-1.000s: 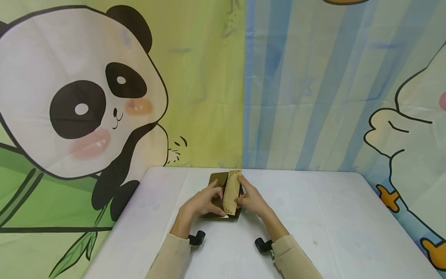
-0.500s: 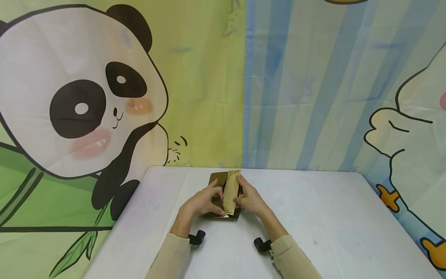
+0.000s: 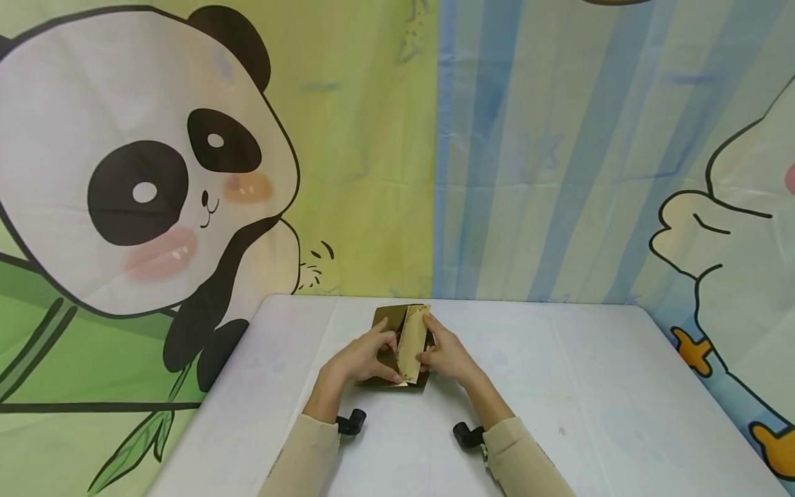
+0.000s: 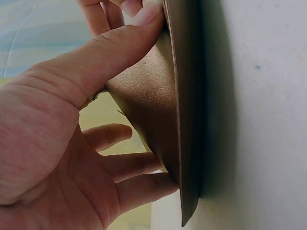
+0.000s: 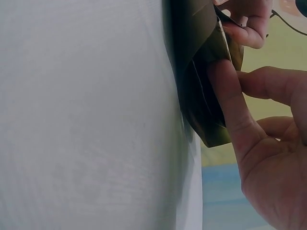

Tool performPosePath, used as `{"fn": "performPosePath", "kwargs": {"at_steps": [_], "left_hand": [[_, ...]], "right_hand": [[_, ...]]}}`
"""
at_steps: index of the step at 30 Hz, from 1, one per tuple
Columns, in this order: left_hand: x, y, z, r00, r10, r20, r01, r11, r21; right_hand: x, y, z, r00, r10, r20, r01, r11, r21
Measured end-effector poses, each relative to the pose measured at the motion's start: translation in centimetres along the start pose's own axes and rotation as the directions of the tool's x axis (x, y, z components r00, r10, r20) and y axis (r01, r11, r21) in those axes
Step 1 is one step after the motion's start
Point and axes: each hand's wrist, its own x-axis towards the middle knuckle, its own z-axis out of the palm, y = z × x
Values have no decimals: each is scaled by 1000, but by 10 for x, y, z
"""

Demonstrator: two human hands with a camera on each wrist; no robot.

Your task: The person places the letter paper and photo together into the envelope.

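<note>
A brown-gold folded card (image 3: 393,315) lies on the white table, with a paler gold flap (image 3: 413,344) raised along its right side and dotted patterning at the ends. My left hand (image 3: 360,359) holds the card's left part; in the left wrist view the thumb (image 4: 115,55) lies at the card's edge, and fingertips touch its far side. My right hand (image 3: 450,353) pinches the flap from the right. In the right wrist view the right thumb (image 5: 230,91) reaches into a dark fold of the card (image 5: 218,136), with the index finger outside. Hands hide part of the card.
The white table (image 3: 596,400) extends to both sides and in front of the card. Behind it hangs a printed cloth backdrop (image 3: 366,172) with a panda. A black wrist mount (image 3: 351,422) sits on the left wrist and another mount (image 3: 468,436) on the right.
</note>
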Motion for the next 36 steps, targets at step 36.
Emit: {"fn": "performPosePath", "kwargs": {"at_steps": [36], "left_hand": [[0,2,0,1000,4,1,-4,1000,-4]], "right_hand": [[4,3,13,998,-26,61,22,998,54]]}}
